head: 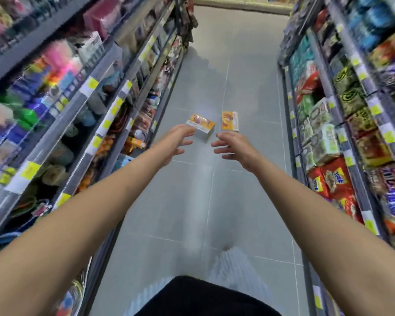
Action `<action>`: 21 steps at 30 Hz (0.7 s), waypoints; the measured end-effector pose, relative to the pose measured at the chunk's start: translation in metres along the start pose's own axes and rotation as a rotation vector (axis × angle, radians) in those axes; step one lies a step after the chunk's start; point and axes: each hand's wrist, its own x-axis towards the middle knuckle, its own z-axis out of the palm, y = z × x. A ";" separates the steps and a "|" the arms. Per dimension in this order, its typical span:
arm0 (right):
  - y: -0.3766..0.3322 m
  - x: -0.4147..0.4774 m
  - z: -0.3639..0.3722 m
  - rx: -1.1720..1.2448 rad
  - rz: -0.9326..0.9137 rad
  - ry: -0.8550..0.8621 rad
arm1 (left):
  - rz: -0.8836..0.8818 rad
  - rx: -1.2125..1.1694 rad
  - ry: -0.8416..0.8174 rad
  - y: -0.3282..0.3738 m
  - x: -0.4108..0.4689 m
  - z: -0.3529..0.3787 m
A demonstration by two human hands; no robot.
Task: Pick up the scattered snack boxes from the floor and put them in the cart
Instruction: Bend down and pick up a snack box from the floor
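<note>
Two yellow-orange snack boxes lie on the grey tiled floor in the middle of the aisle. The left box [201, 125] lies at an angle and the right box [229, 121] points up the aisle. Both my arms stretch forward. My left hand [177, 140] hovers with spread fingers just before the left box, overlapping its near corner in the picture. My right hand [234, 145] is spread open just below the right box. Neither hand holds anything. No cart is in view.
Stocked shelves line both sides of the narrow aisle: colourful goods on the left shelving [78, 106], snack packs on the right shelving [342, 124]. The grey floor [214, 201] runs on to a cross aisle far ahead. The picture is motion-blurred.
</note>
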 end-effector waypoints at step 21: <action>-0.136 0.380 -0.194 -0.057 0.070 -0.057 | -0.110 -0.076 0.059 0.191 0.370 0.067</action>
